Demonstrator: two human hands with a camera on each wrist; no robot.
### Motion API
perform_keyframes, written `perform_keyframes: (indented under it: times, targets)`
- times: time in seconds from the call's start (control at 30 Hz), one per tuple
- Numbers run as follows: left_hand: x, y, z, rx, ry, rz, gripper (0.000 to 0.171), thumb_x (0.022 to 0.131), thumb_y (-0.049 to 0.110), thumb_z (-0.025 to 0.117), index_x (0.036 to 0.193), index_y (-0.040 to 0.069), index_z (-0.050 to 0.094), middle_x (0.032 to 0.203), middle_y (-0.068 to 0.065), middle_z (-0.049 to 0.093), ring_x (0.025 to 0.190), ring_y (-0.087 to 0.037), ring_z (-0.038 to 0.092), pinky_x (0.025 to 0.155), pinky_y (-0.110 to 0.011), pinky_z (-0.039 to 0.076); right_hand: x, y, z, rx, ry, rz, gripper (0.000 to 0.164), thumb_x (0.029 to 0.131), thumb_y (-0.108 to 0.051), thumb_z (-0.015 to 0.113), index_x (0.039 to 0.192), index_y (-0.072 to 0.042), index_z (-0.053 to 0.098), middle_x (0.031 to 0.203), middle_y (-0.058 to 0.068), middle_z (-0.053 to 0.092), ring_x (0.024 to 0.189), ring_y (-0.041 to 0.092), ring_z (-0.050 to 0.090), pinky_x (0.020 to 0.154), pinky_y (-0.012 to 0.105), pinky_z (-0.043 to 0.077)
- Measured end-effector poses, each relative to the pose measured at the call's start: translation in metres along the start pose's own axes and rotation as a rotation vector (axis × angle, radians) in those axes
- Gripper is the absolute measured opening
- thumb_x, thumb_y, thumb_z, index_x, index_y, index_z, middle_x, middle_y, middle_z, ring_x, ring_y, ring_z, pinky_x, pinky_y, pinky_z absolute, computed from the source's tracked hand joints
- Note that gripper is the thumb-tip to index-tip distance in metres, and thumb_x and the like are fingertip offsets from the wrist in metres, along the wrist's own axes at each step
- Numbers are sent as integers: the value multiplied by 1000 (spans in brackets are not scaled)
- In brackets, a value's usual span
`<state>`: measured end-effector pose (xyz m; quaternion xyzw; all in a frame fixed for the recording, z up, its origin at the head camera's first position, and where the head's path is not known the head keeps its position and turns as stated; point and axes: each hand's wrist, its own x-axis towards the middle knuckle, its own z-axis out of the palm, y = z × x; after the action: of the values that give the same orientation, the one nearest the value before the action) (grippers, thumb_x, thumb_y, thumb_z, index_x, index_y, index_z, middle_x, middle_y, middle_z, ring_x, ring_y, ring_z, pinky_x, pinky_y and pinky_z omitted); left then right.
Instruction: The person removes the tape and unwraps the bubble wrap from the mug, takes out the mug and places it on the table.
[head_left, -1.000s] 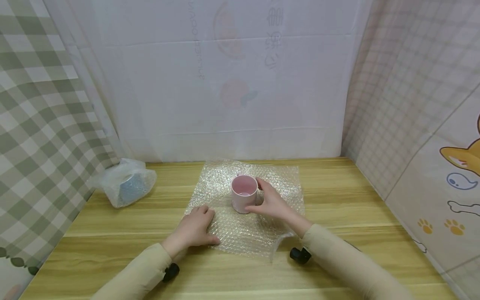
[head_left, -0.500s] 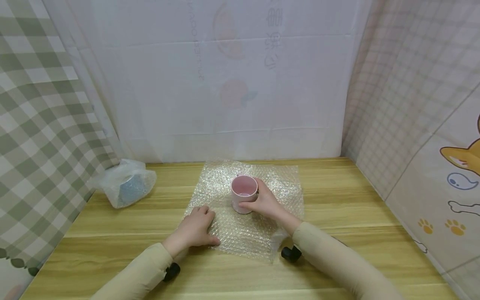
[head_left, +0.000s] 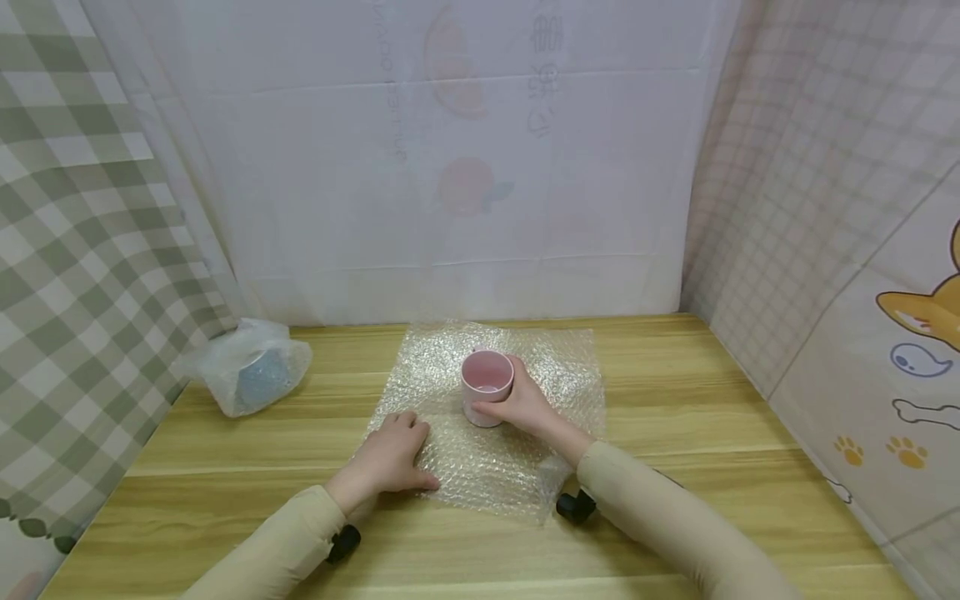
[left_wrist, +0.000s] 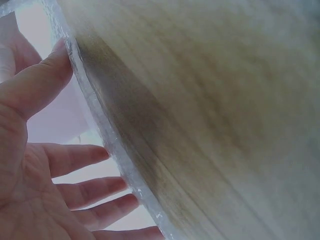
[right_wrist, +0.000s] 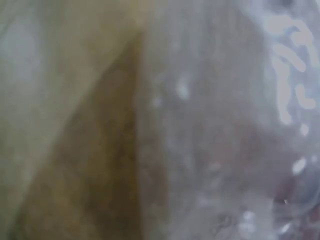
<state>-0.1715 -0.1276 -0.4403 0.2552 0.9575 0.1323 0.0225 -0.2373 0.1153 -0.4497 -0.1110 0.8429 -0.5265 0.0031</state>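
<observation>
A pink mug (head_left: 483, 387) stands upright on the bubble wrap sheet (head_left: 468, 475) in the middle of the wooden table (head_left: 675, 392), held at its right side between the thumb and fingers of the right hand (head_left: 528, 406), while the left hand (head_left: 390, 454) rests loosely spread along the sheet's near-left edge. As far as it shows, the mug is in place but uncovered — the sheet lies spread, no side folded over it. At far left sits a bubble-wrapped blue object (head_left: 262, 373) — well apart, in neither hand's way.
</observation>
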Motion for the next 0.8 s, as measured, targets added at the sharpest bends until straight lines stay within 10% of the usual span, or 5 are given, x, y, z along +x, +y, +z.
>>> perform_keyframes:
  times: [0.43,0.8]
  targets:
    - [1,-1,0,-8,-15,3,60,64,48,90,93,6,59,102,-17,54,93,-35,50,69,-49,51,0,2,-10,-32,21,-31,85,69,-18,91,136,1,44,122,16,61,112,32,59,96,47,48]
    - [1,2,-3,-15,-28,2,59,64,46,90,93,5,58,104,-18,54,96,-37,50,68,-50,52,-9,-12,-67,-4,95,-141,79,73,-9,87,137,6,42,126,25,55,116,39,55,97,51,46]
